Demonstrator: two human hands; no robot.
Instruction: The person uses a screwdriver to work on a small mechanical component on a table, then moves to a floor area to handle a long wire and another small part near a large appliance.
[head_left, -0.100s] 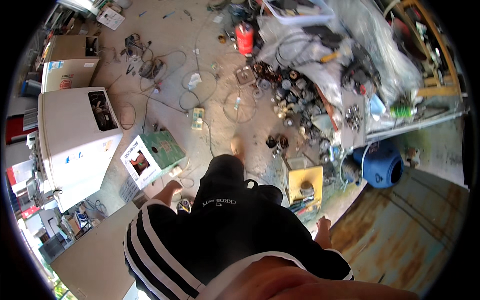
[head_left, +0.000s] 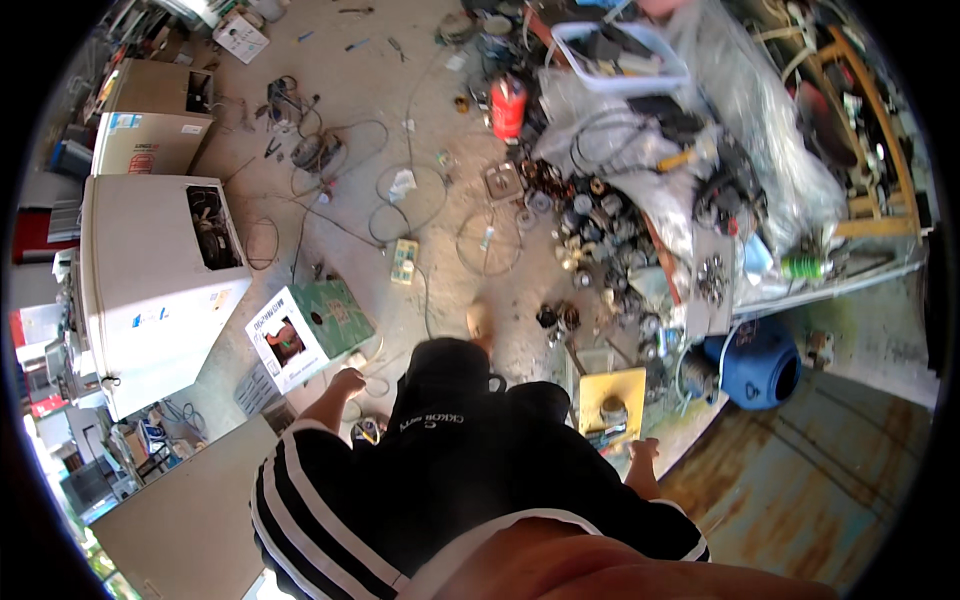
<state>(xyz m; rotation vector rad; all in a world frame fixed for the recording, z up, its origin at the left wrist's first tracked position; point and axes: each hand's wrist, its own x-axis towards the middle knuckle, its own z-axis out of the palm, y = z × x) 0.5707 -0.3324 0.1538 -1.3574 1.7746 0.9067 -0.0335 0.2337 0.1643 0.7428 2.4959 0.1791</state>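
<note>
My left hand [head_left: 348, 383] hangs beside my left leg, its fingers curled and nothing visible in them. Nearest to it is a cardboard box [head_left: 343, 314], white and green, with a cut-out opening. Low on my right side is my right hand [head_left: 645, 451], its fingers also drawn in around nothing that I can see. It hangs next to a yellow-topped stand [head_left: 625, 388] with a round metal part and hand tools on it; I cannot tell whether they touch. One foot [head_left: 480, 321] shows on the concrete floor ahead of my dark shorts.
White appliance cabinets [head_left: 150, 280] line the left. Loose cables [head_left: 375, 200] and a small green-yellow box [head_left: 404, 261] lie on the floor. To the right are heaped metal parts [head_left: 590, 225], a red canister [head_left: 507, 108], a blue drum [head_left: 745, 375] and a rusty sheet [head_left: 800, 470].
The view has shifted a little, so the floor things sit slightly lower and further right. Both hands stay low at my sides, with nothing taken up or let go.
</note>
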